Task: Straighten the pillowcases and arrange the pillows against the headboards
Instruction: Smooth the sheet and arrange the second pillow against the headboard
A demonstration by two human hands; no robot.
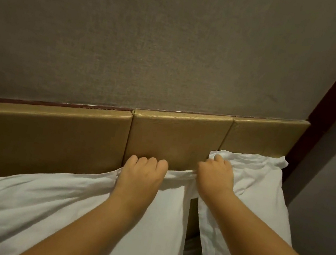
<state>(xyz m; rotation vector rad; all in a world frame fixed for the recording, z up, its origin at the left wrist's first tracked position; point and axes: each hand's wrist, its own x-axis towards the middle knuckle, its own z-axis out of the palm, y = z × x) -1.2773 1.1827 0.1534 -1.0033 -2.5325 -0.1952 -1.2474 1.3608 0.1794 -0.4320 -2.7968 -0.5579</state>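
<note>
Pillows against tan headboard point(49, 135), my left hand point(143, 172) fisted on left pillow point(26, 199) top edge, right hand point(214, 176) bunching right pillow point(259, 188) corner

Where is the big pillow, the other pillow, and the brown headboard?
big pillow point(36, 205), head view, on its wide white front.
other pillow point(257, 201), head view, on its upper face.
headboard point(44, 134), head view, on the left panel.

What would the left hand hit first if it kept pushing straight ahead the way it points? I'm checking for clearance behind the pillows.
Most likely the tan headboard: the left hand, gripping the pillowcase edge, already appears almost against it.
</note>
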